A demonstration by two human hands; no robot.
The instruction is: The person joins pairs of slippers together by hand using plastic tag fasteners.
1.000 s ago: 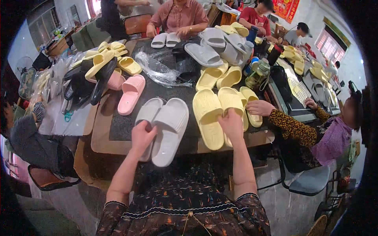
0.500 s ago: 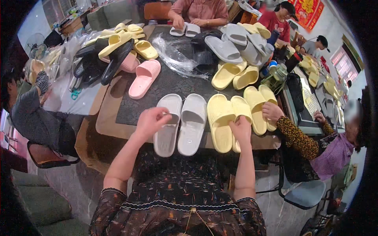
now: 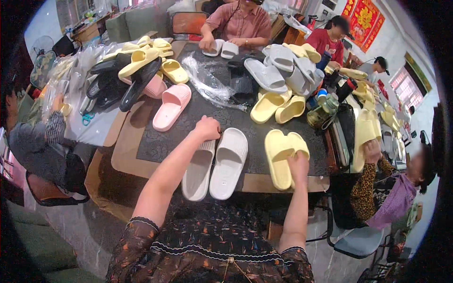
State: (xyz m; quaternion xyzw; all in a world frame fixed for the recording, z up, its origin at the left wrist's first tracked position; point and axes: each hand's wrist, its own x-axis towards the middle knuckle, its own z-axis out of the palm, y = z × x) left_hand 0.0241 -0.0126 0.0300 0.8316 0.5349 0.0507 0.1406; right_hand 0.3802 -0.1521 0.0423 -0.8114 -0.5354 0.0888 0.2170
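In front of me a pair of light grey slide slippers [image 3: 228, 172] lies side by side, toes pointing away. My left hand [image 3: 207, 128] is closed at the toe end of the left slipper, over its strap; the fingertips and whatever they may pinch are hidden. To the right, a pair of pale yellow slide slippers [image 3: 278, 162] lies near the table's front edge, the two overlapping. My right hand [image 3: 298, 165] grips the right one at its strap, fingers at the foot opening.
A pink slipper [image 3: 172, 107] lies beyond on the dark mat. Slipper heaps stand left and right, with clear plastic film [image 3: 207, 82] between them. A glass jar [image 3: 323, 113] is at right. A co-worker in patterned sleeves [image 3: 362, 200] holds a yellow pair; others sit around.
My left hand has moved forward from the grey slipper's strap to its toe end. The co-worker at right has lifted the neighbouring yellow pair away. My right hand stays at the yellow slipper.
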